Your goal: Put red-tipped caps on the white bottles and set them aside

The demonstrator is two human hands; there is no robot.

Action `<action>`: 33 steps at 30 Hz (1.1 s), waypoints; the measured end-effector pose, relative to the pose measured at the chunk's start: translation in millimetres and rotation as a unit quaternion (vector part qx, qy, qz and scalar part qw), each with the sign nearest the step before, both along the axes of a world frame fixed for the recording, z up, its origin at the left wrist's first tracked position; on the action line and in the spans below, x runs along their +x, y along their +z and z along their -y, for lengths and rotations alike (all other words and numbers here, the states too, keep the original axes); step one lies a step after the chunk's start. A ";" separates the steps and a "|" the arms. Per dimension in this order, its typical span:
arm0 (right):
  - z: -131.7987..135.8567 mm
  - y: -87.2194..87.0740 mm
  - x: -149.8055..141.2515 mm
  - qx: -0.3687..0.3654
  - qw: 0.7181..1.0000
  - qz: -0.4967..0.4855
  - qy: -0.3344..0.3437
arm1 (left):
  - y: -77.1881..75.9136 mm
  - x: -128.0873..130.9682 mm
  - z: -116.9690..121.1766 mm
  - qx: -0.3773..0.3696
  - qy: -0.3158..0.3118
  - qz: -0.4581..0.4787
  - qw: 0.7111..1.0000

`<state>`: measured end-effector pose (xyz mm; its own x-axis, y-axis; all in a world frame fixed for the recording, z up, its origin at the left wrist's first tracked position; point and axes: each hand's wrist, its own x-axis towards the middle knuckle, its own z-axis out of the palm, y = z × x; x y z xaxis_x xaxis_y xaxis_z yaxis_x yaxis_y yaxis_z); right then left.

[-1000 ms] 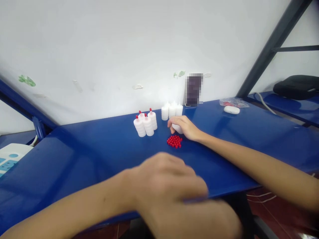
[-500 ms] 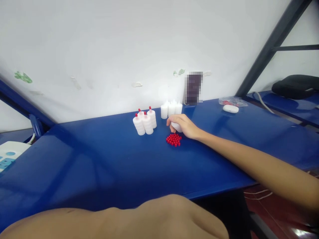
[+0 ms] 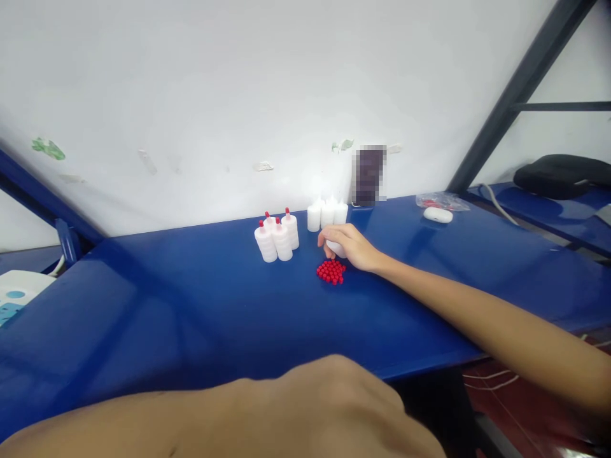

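Observation:
My right hand [image 3: 348, 245] reaches far across the blue table [image 3: 191, 318] and is closed round a small white bottle [image 3: 335, 249] lying under its fingers. A heap of small red caps [image 3: 331, 271] sits just in front of that hand. To the left stand several white bottles with red caps [image 3: 277, 236]. Behind the hand stand uncapped white bottles [image 3: 327, 213] near the wall. My left hand [image 3: 334, 413] is very close to the camera at the bottom edge; only its back shows and its fingers are hidden.
A blurred dark object [image 3: 368, 175] leans on the white wall. A white case [image 3: 438, 215] and a clear bag [image 3: 442, 201] lie at the right back. A dark metal brace [image 3: 515, 95] rises on the right; a black object [image 3: 563, 175] lies beyond. A white-and-blue device [image 3: 16, 299] sits far left.
My left hand has drawn back from over the table's front edge toward the camera and now fills the bottom of the view. My right hand stays on the white bottle.

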<state>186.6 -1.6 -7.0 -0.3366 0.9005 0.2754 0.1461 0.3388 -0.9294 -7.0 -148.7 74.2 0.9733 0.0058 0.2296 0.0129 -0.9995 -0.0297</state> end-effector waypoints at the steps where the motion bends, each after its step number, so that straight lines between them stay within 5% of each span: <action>1: 0.2 -0.1 0.1 0.001 1.000 0.000 0.002 | -7.7 5.9 -6.1 -0.006 0.019 0.006 1.000; 2: 0.5 -0.1 0.2 0.002 1.000 0.000 0.002 | -16.3 10.1 -15.7 -0.019 -0.050 0.033 0.998; 4: 1.1 0.3 0.4 0.004 1.000 0.002 -0.001 | -33.7 12.3 -43.7 -0.004 -0.071 0.062 0.996; 8: 2.2 2.0 1.2 0.009 1.000 0.024 -0.013 | -58.6 -2.6 -104.1 -0.045 -0.043 0.064 0.996; 11: 2.6 3.2 1.7 0.019 0.999 0.037 -0.011 | -69.0 -13.6 -126.2 -0.053 -0.013 0.103 0.993; 15: 2.9 4.0 2.1 0.032 0.998 0.049 -0.011 | -77.4 -14.8 -131.7 -0.012 0.066 0.173 0.983; 19: 2.9 4.0 3.1 0.035 0.998 0.059 -0.012 | -80.0 -12.7 -133.6 -0.058 0.129 0.151 0.978; 33: 1.1 0.9 4.9 0.048 0.996 0.078 -0.012 | -86.6 -13.8 -135.0 -0.172 0.160 0.135 0.962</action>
